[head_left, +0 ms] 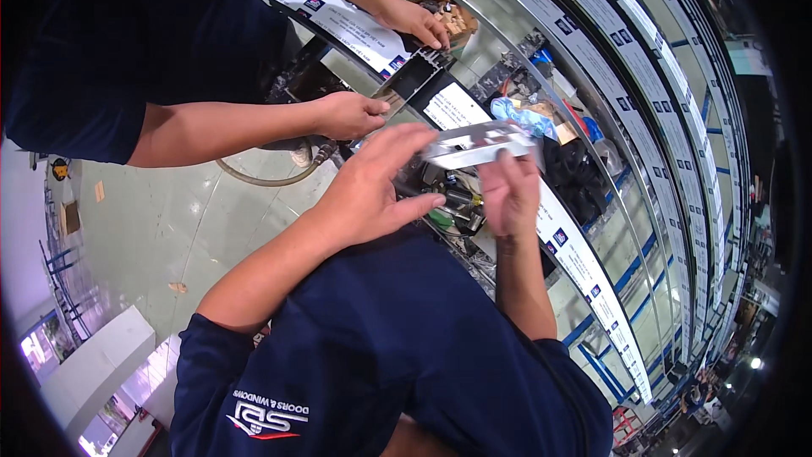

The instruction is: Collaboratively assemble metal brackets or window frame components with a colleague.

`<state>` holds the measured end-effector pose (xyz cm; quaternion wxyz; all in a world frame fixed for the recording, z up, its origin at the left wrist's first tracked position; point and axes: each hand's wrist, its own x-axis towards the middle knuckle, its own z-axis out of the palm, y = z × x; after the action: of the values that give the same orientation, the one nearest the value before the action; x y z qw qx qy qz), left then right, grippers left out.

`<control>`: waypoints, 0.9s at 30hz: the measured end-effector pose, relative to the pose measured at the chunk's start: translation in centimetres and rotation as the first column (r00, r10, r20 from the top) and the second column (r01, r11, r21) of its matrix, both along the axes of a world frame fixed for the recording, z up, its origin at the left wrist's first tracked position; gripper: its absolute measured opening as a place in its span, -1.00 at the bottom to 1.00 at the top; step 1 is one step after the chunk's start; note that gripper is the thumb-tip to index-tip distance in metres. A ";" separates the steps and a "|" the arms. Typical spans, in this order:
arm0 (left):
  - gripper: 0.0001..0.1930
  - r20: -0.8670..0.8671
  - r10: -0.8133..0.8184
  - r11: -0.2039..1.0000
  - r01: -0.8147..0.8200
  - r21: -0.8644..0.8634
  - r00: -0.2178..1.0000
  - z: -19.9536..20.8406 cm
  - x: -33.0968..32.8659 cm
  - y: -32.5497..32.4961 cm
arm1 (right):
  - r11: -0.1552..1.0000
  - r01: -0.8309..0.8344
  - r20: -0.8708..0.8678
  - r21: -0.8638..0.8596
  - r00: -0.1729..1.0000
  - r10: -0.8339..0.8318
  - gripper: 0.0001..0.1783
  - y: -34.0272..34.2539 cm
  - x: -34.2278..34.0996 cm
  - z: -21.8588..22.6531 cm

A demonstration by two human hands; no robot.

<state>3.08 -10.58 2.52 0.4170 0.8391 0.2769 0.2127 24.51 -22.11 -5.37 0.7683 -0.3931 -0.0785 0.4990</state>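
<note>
My right hand (514, 195) grips a short silver metal piece (478, 145), blurred by motion, with fingers and thumb at its right part. My left hand (368, 190) is open, thumb apart from the fingers, its fingertips close to the piece's left end; whether they touch it I cannot tell. Just beyond, the dark end of a frame profile (412, 76) lies between a co-worker's two hands: one hand (423, 24) rests on its far corner, the other hand (351, 115) is at its near left side. White printed film covers the long profile (584, 267) running toward the lower right.
Another film-covered profile (334, 13) extends to the upper left. Many long profiles (617, 59) lie on a blue-legged rack at right. A box of wooden bits (457, 21), a blue plastic bag (524, 117) and black bags (575, 173) sit nearby. An air hose (271, 179) loops above the tiled floor.
</note>
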 end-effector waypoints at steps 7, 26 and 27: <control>-0.42 -0.053 0.117 0.955 -0.127 -0.267 0.992 -1.1 -0.5 0.4 | 0.972 -0.215 -0.026 0.089 0.976 0.218 -0.24 1.2 -3.4 0.6; -0.26 -0.042 0.261 0.948 -0.264 -0.176 0.964 -3.8 -1.5 -0.1 | 0.935 -0.321 -0.138 0.149 0.930 0.341 -0.39 2.5 -4.4 -2.2; -0.24 -0.059 0.269 0.936 -0.275 -0.218 0.961 -3.9 -1.6 -0.2 | 0.936 -0.319 -0.141 0.150 0.930 0.340 -0.39 2.6 -4.3 -2.3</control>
<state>1.53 -10.73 -1.34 0.4717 0.7433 0.4184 0.2236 20.17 -19.54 -7.71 0.7003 -0.2830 -0.1109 0.6459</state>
